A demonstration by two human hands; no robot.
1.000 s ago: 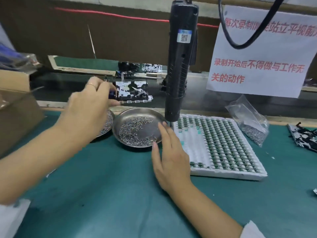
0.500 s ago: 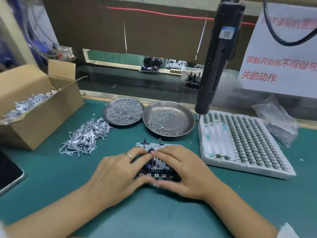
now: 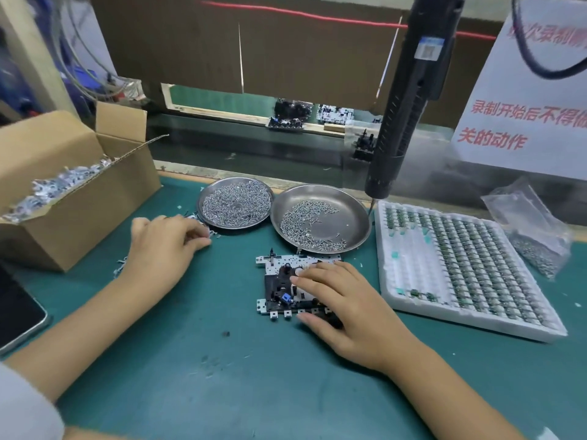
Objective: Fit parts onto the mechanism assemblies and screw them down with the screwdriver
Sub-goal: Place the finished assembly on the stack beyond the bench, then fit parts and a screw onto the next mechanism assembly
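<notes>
The mechanism assembly (image 3: 286, 287) lies flat on the green mat (image 3: 190, 360), the right hand (image 3: 346, 306) resting on it with fingers spread. The left hand (image 3: 162, 246) curls over the metal parts (image 3: 122, 265), perhaps pinching one. Beyond sit two screw dishes (image 3: 236, 203), a foam tray (image 3: 460, 268), the hanging screwdriver (image 3: 403, 103) and a brown partition (image 3: 286, 58).

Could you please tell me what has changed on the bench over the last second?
The mechanism assembly came from the far belt to the green mat, held by both hands. The left hand then let go and went left to the metal clips by the cardboard box. The right hand stays on the assembly. The two screw dishes, parts tray and hanging screwdriver are as before.
</notes>
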